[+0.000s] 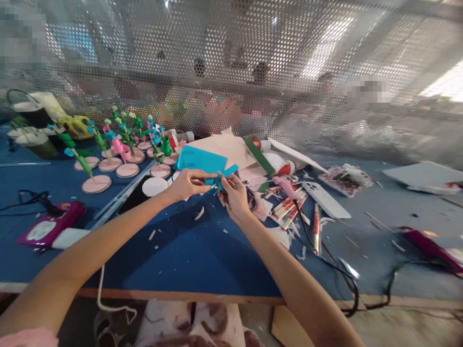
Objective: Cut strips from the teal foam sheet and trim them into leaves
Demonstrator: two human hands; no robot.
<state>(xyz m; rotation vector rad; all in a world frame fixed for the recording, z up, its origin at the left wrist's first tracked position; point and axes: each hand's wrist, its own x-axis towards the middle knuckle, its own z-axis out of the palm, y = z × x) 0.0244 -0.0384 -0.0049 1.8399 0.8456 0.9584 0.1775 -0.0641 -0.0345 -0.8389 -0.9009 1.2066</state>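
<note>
My left hand [188, 183] pinches a small piece of blue paper [220, 174] above the blue table top. My right hand [235, 195] is closed round a pair of scissors [221, 176], whose blades meet the blue piece. A larger blue sheet [200, 159] lies just behind the hands on a pile of pink paper [224, 147]. Paper scraps [198, 213] are scattered under the hands.
Several paper flowers on pink round bases [119, 144] stand at the back left. A purple glue gun [47, 226] lies at the left, another [430, 246] at the right with a black cord [336, 260]. A white phone [325, 198], sticks [287, 205] and a perforated metal screen [231, 72] are behind.
</note>
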